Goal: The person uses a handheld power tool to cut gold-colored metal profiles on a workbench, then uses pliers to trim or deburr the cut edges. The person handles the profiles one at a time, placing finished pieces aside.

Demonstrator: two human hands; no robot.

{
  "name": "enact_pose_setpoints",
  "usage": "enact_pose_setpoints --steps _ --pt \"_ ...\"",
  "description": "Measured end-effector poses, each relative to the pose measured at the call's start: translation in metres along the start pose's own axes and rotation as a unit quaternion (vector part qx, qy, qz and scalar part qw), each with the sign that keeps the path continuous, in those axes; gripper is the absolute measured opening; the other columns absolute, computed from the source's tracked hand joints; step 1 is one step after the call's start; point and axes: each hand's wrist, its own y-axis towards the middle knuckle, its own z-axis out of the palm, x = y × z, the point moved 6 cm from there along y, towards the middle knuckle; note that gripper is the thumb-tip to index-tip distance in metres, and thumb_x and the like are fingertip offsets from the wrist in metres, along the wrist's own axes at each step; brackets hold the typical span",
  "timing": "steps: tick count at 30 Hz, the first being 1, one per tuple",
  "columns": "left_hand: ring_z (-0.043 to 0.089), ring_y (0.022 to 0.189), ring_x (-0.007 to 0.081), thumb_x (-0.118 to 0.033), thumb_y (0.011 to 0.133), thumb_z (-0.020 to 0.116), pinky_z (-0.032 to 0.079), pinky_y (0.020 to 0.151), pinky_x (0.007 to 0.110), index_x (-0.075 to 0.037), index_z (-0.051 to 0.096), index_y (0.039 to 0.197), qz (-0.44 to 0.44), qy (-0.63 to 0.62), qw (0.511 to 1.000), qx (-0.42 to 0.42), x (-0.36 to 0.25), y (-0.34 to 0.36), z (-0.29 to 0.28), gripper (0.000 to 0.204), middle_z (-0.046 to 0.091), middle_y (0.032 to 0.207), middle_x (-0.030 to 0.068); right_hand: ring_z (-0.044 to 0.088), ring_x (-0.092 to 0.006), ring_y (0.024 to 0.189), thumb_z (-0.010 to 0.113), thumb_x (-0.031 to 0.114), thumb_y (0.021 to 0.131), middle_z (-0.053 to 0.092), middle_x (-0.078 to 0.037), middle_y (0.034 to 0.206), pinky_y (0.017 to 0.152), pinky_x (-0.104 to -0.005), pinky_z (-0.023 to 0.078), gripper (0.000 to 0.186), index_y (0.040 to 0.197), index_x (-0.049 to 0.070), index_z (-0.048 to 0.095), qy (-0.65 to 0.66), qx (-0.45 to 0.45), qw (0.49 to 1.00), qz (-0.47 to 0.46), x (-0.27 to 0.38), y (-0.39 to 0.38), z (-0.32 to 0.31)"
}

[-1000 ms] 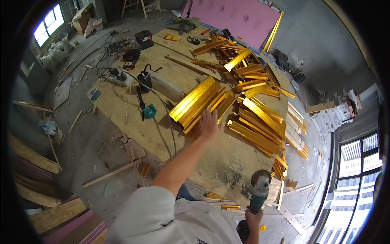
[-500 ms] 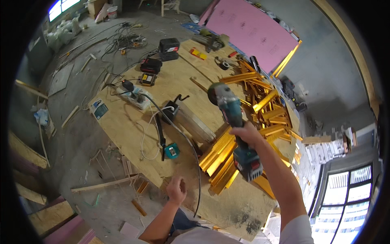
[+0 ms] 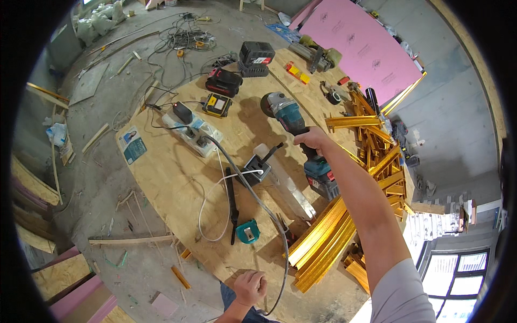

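My right hand (image 3: 316,141) is wrapped round the handle of a teal cordless angle grinder (image 3: 290,117), held above the plywood table. Its disc points to the far left and its battery hangs below my hand. Near the table's front edge, my left hand (image 3: 250,287) is curled into a loose fist, with nothing visible in it. To the right of that hand lies a stack of gold metal strips (image 3: 323,245). A teal tape measure (image 3: 247,231) rests just beyond the left hand. A black cable (image 3: 253,196) runs past it from the power strip.
A white power strip (image 3: 193,134), a black box with a white cord (image 3: 255,169) and a pale bar (image 3: 288,185) lie on the plywood table (image 3: 167,177). Battery packs (image 3: 224,82) sit farther back. Loose gold pieces (image 3: 385,156) crowd the right side. Cables (image 3: 186,40) tangle on the floor.
My right hand has carried the grinder away from the gold strips, toward the far left of the table. My left hand stays curled near the front edge. The view has shifted.
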Motion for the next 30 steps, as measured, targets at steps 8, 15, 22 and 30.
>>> enact_pose_setpoints --steps 8,15,22,30 --pt "0.064 0.070 0.0281 -0.007 0.071 0.068 0.050 0.063 0.039 -0.008 0.067 0.093 0.028 0.011 1.000 0.003 0.001 0.002 0.002 0.022 0.065 0.080 0.0088 0.063 -0.0200 0.068 0.082 0.012 0.063 0.065 -0.007 0.079 0.058 -0.0350 0.050 0.029 0.087 0.001 0.069 0.024 0.032 0.999 0.012 -0.020 0.028 0.016" --pt "0.064 0.076 0.0317 -0.010 0.073 0.069 0.049 0.068 0.041 -0.009 0.067 0.093 0.011 0.016 0.999 0.039 0.005 -0.001 0.007 0.020 0.066 0.083 0.0104 0.061 -0.0178 0.074 0.079 0.029 0.070 0.068 -0.007 0.087 0.069 -0.0383 0.049 0.034 0.096 0.007 0.074 -0.074 -0.017 0.995 -0.063 -0.034 0.043 0.010" --pt "0.063 0.079 0.0327 -0.006 0.079 0.066 0.049 0.068 0.040 -0.008 0.066 0.095 0.049 0.013 0.996 0.068 -0.003 0.001 0.011 0.017 0.066 0.085 0.0114 0.066 -0.0389 0.098 0.072 0.041 0.079 0.070 -0.022 0.103 0.086 -0.0447 0.051 0.049 0.108 0.001 0.070 -0.200 -0.195 0.935 -0.218 -0.017 -0.059 -0.017" --pt "0.034 0.139 0.0349 -0.009 0.079 0.072 0.027 0.116 0.049 -0.003 0.051 0.137 0.207 0.301 0.876 0.314 -0.034 0.134 0.059 0.062 0.044 0.145 0.0156 0.067 -0.0211 0.077 0.065 0.028 0.090 0.071 -0.015 0.085 0.072 -0.0330 0.051 0.031 0.101 -0.002 0.068 0.091 -0.256 0.957 -0.100 -0.163 -0.311 -0.022"
